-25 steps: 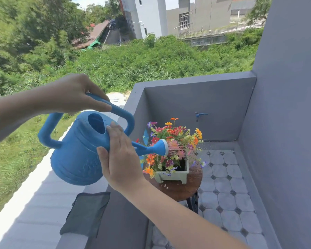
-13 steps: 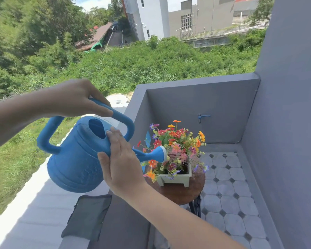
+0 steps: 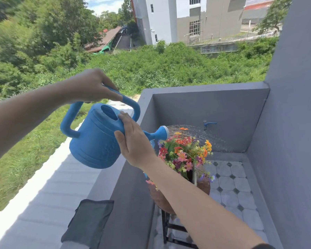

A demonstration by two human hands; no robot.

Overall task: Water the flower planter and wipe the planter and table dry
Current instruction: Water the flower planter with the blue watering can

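Note:
My left hand (image 3: 90, 86) grips the top handle of a blue watering can (image 3: 95, 139), held in the air over the balcony's low wall. My right hand (image 3: 134, 141) lies flat against the can's front side, fingers together, steadying it. The spout's rose (image 3: 164, 133) points right and sprays water in an arc over the colourful flowers (image 3: 185, 151). The planter's white wall (image 3: 195, 175) is mostly hidden by the blooms and my right forearm. It stands on a small round brown table (image 3: 204, 186).
A dark grey cloth (image 3: 90, 221) lies on top of the low wall at the lower left. A blue tap (image 3: 209, 123) sticks out of the back wall. Grey walls enclose the tiled floor (image 3: 232, 191). The table's black legs (image 3: 166, 229) show below it.
The view has moved closer. The can has risen and its spout now sits higher, throwing the spray further right over the flowers towards the back wall. Both hands have kept their hold.

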